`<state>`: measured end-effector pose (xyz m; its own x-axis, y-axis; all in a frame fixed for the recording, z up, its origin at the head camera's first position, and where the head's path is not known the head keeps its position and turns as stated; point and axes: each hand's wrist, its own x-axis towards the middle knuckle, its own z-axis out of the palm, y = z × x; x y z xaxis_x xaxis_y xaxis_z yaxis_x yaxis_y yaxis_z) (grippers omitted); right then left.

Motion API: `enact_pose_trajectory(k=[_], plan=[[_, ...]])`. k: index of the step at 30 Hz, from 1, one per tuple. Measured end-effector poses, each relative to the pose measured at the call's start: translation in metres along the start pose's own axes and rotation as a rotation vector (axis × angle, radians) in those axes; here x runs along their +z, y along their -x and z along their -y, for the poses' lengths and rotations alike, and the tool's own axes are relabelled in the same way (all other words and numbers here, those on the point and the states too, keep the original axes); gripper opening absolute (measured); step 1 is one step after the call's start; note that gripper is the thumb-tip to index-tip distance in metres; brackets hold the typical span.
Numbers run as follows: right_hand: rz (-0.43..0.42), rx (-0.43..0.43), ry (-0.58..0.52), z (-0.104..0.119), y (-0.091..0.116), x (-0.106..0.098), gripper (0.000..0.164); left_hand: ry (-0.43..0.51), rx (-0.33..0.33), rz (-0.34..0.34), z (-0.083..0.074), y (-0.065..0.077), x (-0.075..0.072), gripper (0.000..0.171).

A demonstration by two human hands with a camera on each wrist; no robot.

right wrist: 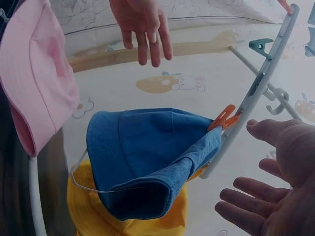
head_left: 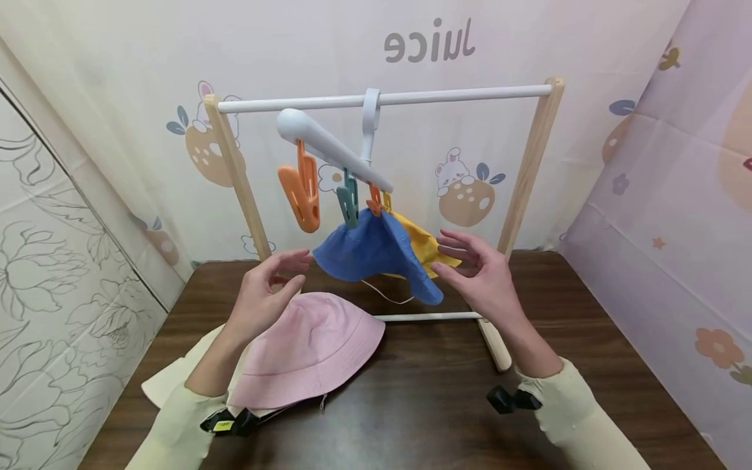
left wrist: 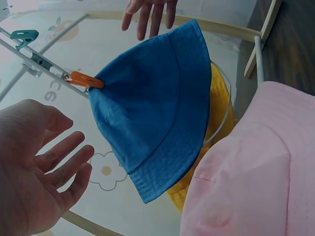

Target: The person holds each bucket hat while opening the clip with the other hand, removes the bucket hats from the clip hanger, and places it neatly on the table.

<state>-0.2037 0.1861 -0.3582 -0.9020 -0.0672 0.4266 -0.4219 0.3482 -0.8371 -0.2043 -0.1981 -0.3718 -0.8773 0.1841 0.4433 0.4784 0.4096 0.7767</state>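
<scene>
A blue bucket hat (head_left: 376, 248) hangs by an orange clip (left wrist: 84, 79) from a pale hanger (head_left: 335, 147). Behind it hangs a yellow hat (head_left: 420, 238), near a yellow clip (head_left: 387, 202). My left hand (head_left: 267, 287) is left of the blue hat, fingers loosely bent, apart from the cloth in the left wrist view. On the other side, my right hand (head_left: 484, 277) is held with spread fingers beside both hats; the right wrist view shows a gap there too. Neither hand holds anything. A pink bucket hat (head_left: 311, 346) lies below my left hand.
The hanger hooks over the white top bar (head_left: 458, 96) of a wooden-sided rack (head_left: 531, 163). A large orange clip (head_left: 301, 196) and a teal clip (head_left: 348, 201) hang from it. Under the pink hat is a cream hat (head_left: 167, 378), on the dark wooden table (head_left: 435, 405).
</scene>
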Motion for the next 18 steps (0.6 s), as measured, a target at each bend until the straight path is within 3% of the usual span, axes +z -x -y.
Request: enact_pose_trajectory(k=[18], plan=[[0.046, 0.002, -0.012, 0.001, -0.009, 0.012, 0.062, 0.019, 0.005, 0.019, -0.005, -0.016, 0.01, 0.044]])
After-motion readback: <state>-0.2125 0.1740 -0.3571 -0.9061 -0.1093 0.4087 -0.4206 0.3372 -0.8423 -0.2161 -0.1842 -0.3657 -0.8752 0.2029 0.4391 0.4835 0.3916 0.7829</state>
